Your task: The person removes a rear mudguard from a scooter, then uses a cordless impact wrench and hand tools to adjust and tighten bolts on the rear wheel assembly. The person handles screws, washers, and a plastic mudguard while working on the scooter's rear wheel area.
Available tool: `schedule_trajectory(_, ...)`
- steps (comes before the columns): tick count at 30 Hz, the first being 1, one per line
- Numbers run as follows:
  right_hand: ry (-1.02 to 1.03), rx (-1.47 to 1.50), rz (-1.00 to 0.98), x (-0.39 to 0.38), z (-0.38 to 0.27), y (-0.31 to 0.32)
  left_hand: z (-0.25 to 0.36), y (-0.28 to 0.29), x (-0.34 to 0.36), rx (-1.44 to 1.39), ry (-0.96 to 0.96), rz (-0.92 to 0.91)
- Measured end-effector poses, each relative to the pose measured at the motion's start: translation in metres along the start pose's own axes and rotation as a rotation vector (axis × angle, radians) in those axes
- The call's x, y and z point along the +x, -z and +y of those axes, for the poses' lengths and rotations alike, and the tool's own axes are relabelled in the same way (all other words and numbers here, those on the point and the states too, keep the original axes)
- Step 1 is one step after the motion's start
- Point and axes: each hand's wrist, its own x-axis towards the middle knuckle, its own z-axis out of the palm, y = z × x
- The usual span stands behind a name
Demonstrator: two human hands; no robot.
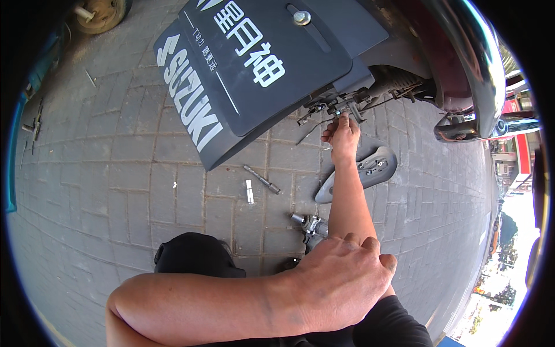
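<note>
My right hand (342, 136) reaches to a small metal mechanism (341, 106) beneath a vehicle. Its thumb and fingers close on a part there; the fingers hide which one. The mechanism sits just below the edge of a dark mud flap (277, 52) with white lettering. My left hand (341, 283) curls with knuckles up over my right forearm, close to my body. Its fingertips are hidden, so whatever they grip does not show. A power wrench (314, 226) with a socket lies partly behind my left hand. A grey oblong cover (378, 168) with small fasteners lies beside my right forearm.
On the paving lie a metal extension bar (262, 179) and a small white tube (250, 191). A thin rod (91, 78) and some metal tools (36, 122) lie farther left. A shiny curved bar (491, 75) overhangs the right side. A wheel (98, 14) stands at the far left.
</note>
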Motion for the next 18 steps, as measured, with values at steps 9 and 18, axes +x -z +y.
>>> schedule_trajectory(9,-0.041,0.089,-0.143,0.0035,-0.0023,0.0074,0.0043,-0.0017,-0.0048,0.058,-0.016,0.035)
schedule_trajectory(18,-0.042,0.104,-0.146,0.0018,-0.0002,0.0105,0.0053,-0.0006,-0.0059,0.058,-0.026,0.003)
